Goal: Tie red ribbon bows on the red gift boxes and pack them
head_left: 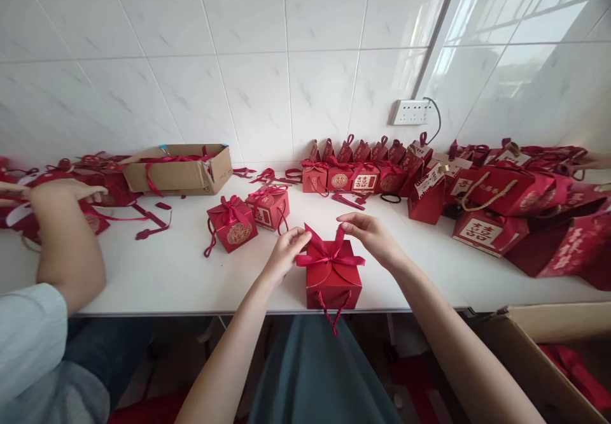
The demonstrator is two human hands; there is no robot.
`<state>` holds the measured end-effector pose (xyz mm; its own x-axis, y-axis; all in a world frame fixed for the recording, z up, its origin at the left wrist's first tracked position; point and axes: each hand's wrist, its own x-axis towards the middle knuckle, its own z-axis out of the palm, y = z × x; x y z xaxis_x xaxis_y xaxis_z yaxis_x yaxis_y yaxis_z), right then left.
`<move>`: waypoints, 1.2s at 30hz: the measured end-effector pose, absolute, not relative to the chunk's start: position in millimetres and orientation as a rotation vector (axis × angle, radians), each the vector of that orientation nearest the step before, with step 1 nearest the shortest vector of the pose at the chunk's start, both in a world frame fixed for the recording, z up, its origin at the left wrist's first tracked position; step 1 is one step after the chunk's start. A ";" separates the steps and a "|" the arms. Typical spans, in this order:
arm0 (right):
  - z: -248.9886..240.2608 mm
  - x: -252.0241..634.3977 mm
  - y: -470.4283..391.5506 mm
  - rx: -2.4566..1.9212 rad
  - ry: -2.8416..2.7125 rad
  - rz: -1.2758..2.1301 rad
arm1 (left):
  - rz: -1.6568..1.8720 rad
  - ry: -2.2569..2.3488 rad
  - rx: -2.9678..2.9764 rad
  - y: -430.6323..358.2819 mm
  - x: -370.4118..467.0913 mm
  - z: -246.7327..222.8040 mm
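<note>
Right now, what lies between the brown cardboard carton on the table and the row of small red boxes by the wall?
In the head view, loose red fabric ribbon strips lie on the white tabletop.

This looks to me like a small packing workroom: a long white table (167,277) against a tiled wall (248,55), matching red gift boxes (365,181) lined up at the far side, a carton (184,179) of ribbon far left, another cardboard box (563,322) near right, and a co-worker's arm (71,239) at left.
</note>
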<state>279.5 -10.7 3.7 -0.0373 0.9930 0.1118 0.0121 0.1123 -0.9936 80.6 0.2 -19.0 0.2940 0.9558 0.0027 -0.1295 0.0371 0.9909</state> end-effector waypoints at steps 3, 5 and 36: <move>1.7 270.5 0.5 -1.050 -1.287 1.319 | 0.999 0.898 1.227 6.4 88.0 -12.4; -1.9 266.1 5.4 -1.016 -1.218 1.462 | 0.970 0.896 1.215 11.1 92.6 -10.7; -38.9 291.6 -58.0 -1.303 -1.061 0.961 | 0.955 0.870 0.960 -7.7 92.7 -27.9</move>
